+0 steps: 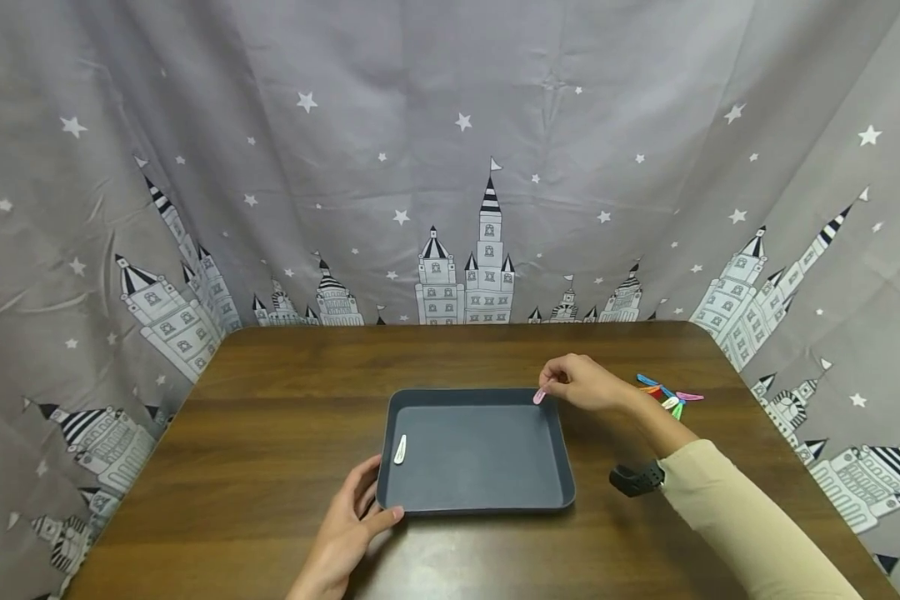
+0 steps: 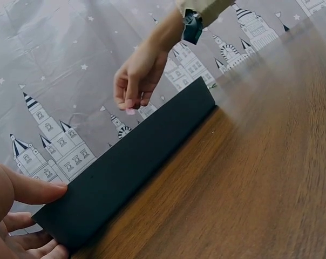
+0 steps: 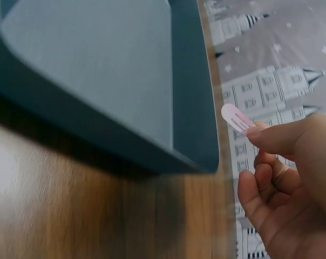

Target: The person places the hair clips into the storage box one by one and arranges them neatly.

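Observation:
A dark grey rectangular tray (image 1: 480,458) lies on the wooden table, with one white snap hair clip (image 1: 400,450) inside near its left wall. My left hand (image 1: 356,517) grips the tray's near left corner; in the left wrist view the thumb (image 2: 41,190) presses the outer wall and the other fingers curl around the corner. Between thumb and fingertips, my right hand (image 1: 581,383) pinches a pink snap hair clip (image 3: 237,118) by one end. That clip is held up at the tray's far right corner, as the head view shows.
Right of the tray, a small pile of hair clips (image 1: 675,403) in blue, orange, red, white, green and pink lies on the table (image 1: 285,400), partly behind the right forearm. A black band (image 1: 636,480) hangs at the right wrist. Behind the table hangs a grey castle-print curtain (image 1: 345,108).

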`<state>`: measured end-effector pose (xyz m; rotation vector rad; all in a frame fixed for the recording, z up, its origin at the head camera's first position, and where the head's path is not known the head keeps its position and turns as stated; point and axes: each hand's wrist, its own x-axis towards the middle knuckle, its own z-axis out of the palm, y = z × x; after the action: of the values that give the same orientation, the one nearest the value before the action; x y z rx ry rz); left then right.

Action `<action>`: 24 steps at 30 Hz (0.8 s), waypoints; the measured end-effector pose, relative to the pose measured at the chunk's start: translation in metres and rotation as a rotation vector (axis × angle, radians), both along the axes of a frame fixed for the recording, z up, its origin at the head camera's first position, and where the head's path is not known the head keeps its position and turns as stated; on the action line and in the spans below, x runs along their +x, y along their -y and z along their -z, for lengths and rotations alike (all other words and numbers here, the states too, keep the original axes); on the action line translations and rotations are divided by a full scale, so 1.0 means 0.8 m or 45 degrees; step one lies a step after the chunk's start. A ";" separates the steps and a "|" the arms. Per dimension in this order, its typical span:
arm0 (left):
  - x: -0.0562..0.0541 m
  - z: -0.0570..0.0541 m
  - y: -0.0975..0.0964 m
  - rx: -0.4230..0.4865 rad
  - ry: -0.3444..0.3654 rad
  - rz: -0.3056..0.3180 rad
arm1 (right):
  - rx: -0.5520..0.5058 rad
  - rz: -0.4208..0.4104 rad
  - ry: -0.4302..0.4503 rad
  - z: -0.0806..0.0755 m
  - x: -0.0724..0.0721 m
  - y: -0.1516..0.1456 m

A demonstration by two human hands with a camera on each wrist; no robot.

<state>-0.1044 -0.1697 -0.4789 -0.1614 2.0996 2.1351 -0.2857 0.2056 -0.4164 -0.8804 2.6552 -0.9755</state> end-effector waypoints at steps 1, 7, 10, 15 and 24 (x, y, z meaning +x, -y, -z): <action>0.000 0.000 0.000 0.000 0.001 -0.001 | 0.002 -0.010 0.007 0.000 0.000 0.006; 0.001 0.001 0.001 -0.001 0.005 -0.007 | 0.011 -0.055 0.000 -0.002 -0.003 0.040; 0.001 0.001 0.000 0.001 0.007 -0.009 | 0.012 -0.086 -0.004 -0.001 -0.004 0.055; 0.001 0.002 0.000 0.009 0.004 -0.008 | 0.028 -0.145 -0.008 0.004 -0.008 0.075; 0.000 0.003 0.000 0.006 0.005 -0.011 | 0.064 -0.252 0.030 0.011 -0.008 0.116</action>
<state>-0.1041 -0.1701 -0.4814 -0.1736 2.0951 2.1430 -0.2920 0.1124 -0.4249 -1.0879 2.5027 -0.8624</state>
